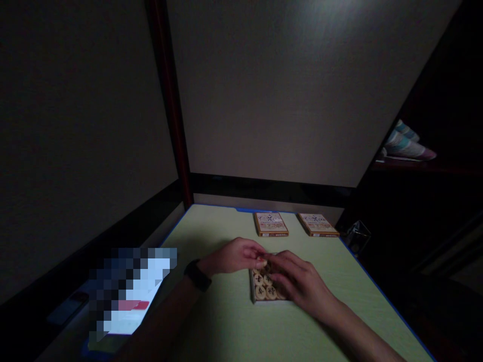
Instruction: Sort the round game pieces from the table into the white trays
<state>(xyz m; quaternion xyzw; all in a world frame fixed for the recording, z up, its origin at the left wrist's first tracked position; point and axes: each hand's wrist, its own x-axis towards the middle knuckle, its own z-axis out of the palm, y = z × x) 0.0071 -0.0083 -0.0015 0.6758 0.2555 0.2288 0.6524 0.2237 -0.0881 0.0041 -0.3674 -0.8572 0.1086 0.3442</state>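
Front rim of the tray: the shallow tray point(271, 301) stands on the green desk point(230, 329); its wall looks thin and a little flexible, so I would take it low, at two opposite sides.
Round discs: the discs point(271, 292) lie in the tray, close together, with dark characters on their faces. I judge them light, hard and not fragile, perhaps wooden, a little slippery on the smooth face. The better hold is by the round edge, between thumb and one finger.
Right hand: the right hand point(302, 279) covers the right part of the tray, its fingers bent and partly apart; the nearest discs are under and beside its thumb. Whether it pinches one, I cannot tell.
Left hand: the left hand point(241, 255) is at the far left corner of the tray, thumb and finger brought near each other; the discs lie just below and beside its tips. Whether a disc is between them, I cannot tell.
Closed boxes: the left box point(271, 224) lies flat beyond the tray; the right box point(318, 225) lies beyond and to the right of it.
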